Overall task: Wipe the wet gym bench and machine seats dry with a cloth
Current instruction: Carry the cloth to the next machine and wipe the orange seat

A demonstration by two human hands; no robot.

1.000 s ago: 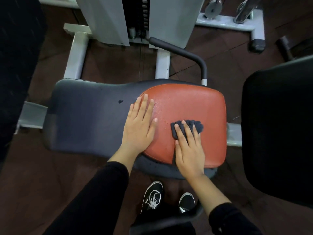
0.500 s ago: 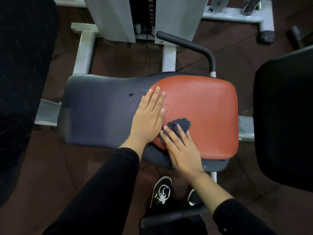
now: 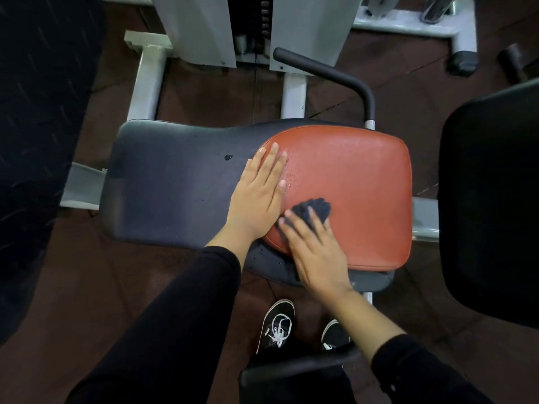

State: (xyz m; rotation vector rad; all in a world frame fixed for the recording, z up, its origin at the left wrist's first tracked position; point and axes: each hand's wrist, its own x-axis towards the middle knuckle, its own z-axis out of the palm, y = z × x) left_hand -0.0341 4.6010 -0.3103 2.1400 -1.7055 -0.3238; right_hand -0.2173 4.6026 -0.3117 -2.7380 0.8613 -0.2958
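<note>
since half a second ago my right hand [image 3: 316,252] has slid the dark cloth [image 3: 313,209] a little rightward, away from my left hand [image 3: 258,196], which has stayed put.

head view: my right hand lies on the cloth with fingers straight and spread (blurred by motion), pressing it flat onto the near left part of the red seat pad [image 3: 350,193]. i cannot tell whether the thumb hooks any fabric. my left hand lies flat and relaxed, holding nothing, palm on the dark grey pad [image 3: 175,188] and fingertips over the red pad's left edge. small water beads show on the red pad just right of those fingertips, and one dark drop [image 3: 228,157] sits on the grey pad to their left. a black handle bar [image 3: 335,75] curves past the far edge. my shoes [image 3: 278,325] stand on the floor near the seat.
</note>
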